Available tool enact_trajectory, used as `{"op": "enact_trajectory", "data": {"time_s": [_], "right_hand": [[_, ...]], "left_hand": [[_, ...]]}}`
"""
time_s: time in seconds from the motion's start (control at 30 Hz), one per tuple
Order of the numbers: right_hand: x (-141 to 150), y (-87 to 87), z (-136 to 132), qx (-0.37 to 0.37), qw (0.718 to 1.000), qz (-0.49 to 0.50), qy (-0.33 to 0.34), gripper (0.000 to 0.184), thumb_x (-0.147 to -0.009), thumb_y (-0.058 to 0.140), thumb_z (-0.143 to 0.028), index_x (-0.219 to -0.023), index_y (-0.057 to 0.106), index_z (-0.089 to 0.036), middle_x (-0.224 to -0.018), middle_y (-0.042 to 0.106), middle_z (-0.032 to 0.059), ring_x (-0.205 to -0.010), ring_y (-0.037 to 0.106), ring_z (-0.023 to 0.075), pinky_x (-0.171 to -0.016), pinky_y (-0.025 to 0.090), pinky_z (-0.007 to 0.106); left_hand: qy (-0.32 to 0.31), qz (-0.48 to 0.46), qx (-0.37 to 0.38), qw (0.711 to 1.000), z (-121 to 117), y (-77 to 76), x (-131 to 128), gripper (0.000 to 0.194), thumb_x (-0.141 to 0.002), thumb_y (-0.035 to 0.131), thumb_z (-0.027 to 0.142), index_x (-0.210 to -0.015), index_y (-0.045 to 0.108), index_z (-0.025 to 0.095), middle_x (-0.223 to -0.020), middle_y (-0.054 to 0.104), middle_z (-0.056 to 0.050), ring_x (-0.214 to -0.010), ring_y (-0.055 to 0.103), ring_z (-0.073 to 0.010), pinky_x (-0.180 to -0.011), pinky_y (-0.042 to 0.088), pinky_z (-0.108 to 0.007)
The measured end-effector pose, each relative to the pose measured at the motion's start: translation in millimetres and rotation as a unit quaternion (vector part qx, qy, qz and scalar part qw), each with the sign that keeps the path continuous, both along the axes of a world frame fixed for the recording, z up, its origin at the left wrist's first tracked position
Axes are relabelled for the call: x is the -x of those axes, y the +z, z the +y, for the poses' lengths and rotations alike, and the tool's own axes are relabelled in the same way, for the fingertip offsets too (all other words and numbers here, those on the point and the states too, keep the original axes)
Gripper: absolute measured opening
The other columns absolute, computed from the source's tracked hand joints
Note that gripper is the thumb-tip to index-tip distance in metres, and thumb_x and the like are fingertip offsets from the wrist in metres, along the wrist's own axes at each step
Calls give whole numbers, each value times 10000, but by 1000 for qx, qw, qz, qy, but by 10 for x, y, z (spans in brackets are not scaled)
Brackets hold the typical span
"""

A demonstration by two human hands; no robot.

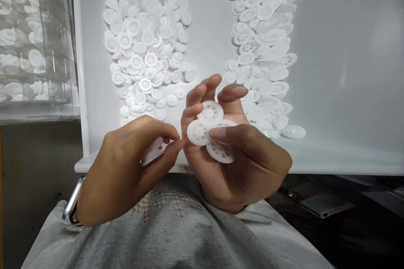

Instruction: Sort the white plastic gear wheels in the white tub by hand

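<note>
Several white plastic gears (209, 111) with spoked centres lie in the cupped palm of my right hand (246, 155). Its thumb presses on them and its fingers curl up behind. My left hand (123, 168), with a watch on the wrist, is close beside it on the left. Thumb and forefinger meet at their tips there. White plastic pieces (152, 155), also gear-like, show inside the curl of the left hand, partly hidden by the fingers. Both hands are over the front edge of a white tray (208, 17).
A large heap of small white gears (147, 38) spreads over the tray's left part. Another heap of white gears (268, 46) lies in rows right of the middle. Clear plastic compartment trays (34, 42) with white parts stand at the left. Below right is a dark area with a flat grey object (326, 206).
</note>
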State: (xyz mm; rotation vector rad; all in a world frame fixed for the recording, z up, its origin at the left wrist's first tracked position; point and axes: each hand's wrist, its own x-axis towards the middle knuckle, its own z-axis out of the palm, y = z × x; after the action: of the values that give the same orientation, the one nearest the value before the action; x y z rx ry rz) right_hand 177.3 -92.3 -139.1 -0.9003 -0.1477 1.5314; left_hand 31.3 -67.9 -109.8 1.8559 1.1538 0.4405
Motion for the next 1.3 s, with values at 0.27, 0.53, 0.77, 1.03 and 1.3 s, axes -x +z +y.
{"op": "enact_trajectory", "data": {"time_s": [0.27,0.53,0.77,1.03,1.3], "right_hand": [[20,4,6,9,1000,-16,-3,348,-682,531,-100,-872,644,-370,-1086,703,-177,-1286,605,133,-1232,410,401],[17,-35,-19,-39,998,-30,26,320,-766,583,-147,-929,672,-407,-1185,694,-164,-1345,566,151,-1199,437,372],[22,-42,-10,-67,996,-40,52,273,-837,566,-196,-935,705,-410,-1144,708,-143,-1280,617,188,-1169,484,446],[42,-37,-20,-58,996,-36,52,336,-848,550,-131,-926,702,-420,-1115,703,-150,-1302,599,159,-1144,515,413],[23,-6,24,-45,997,-54,41,230,-869,503,-283,-893,710,-381,-1056,735,-125,-1291,610,192,-1199,451,463]], "left_hand": [[-27,-14,-18,999,-42,-79,25,45,-961,600,220,-1001,578,224,-903,676,53,-799,637,-34,-731,487,-143],[-33,-32,-43,998,-77,-86,-23,65,-965,578,200,-1023,581,229,-959,695,27,-869,675,-66,-766,523,-181],[15,-6,-128,992,-117,-59,-100,43,-945,619,203,-978,601,225,-992,742,27,-979,712,-81,-807,553,-182],[58,37,-187,980,-164,-54,-213,92,-975,593,234,-1057,556,256,-969,741,42,-869,713,-67,-781,569,-203],[74,110,-263,956,-167,-127,-324,76,-988,575,247,-1062,573,231,-1001,721,15,-889,690,-101,-768,513,-228]]}}
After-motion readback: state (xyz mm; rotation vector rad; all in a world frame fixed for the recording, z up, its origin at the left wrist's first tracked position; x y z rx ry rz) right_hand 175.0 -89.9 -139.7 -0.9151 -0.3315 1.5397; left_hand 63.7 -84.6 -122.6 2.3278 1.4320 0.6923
